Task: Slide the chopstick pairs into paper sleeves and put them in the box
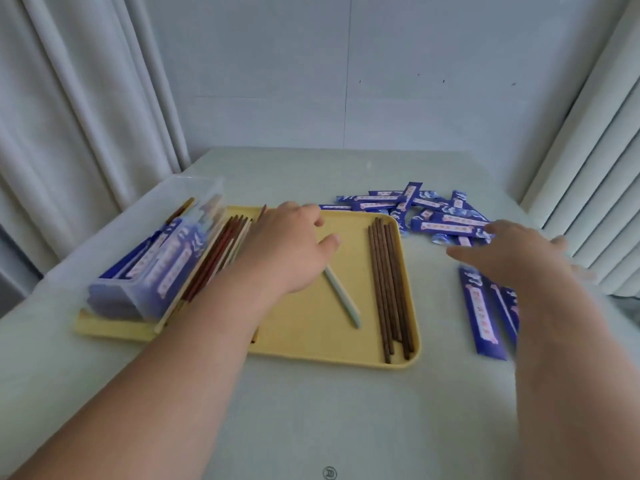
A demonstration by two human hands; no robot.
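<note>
Head cam: yellow tray [311, 344] on a pale table [346, 410]; clear box [145, 237] on the tray's left edge with filled blue sleeves inside; reddish chopsticks [221, 247] beside it, brown chopsticks [388, 282] along the right side. Left hand [287, 247] covers the top of a pale green chopstick [343, 296], fingers curled down; can't tell if it's actually gripping. Right hand [512, 251] is blurry, fingers spread loose, holding nothing, over the sleeve pile [433, 209]; its arm cuts off two loose sleeves [479, 310]. Curtains [69, 98] on both sides.
</note>
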